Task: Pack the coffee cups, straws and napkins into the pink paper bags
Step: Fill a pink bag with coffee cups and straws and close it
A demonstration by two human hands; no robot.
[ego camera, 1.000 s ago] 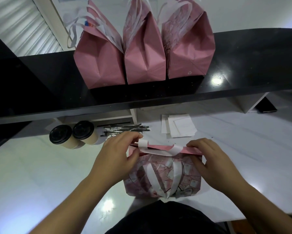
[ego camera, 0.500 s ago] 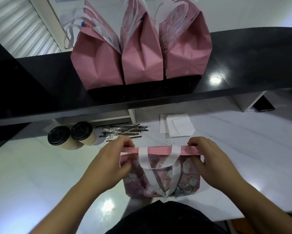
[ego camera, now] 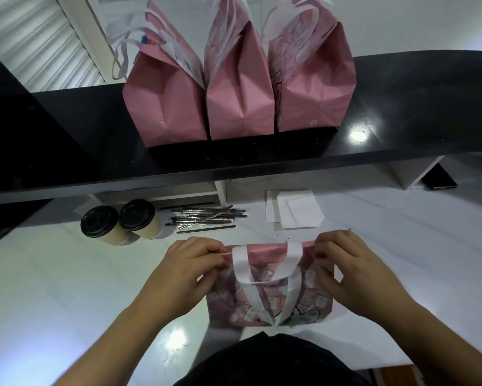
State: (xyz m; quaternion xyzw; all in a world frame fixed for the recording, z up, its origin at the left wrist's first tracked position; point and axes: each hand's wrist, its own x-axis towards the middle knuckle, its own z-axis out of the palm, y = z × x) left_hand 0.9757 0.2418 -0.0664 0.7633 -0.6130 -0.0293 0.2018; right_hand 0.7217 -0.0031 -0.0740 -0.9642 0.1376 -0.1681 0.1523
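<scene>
Legible text: none. Pink paper bag [ego camera: 267, 296] on the tabletop [ego camera: 53, 288], printed front: line drawing with small pale squares, no words or numbers that can be made out. Three pink paper bags [ego camera: 239, 101] on the black shelf [ego camera: 401, 112]: a small round embossed mark low on each side panel, too small to read; a blue and red spot near the top of the leftmost one, not readable. Lids of the coffee cups [ego camera: 120, 221]: no readable marking
</scene>
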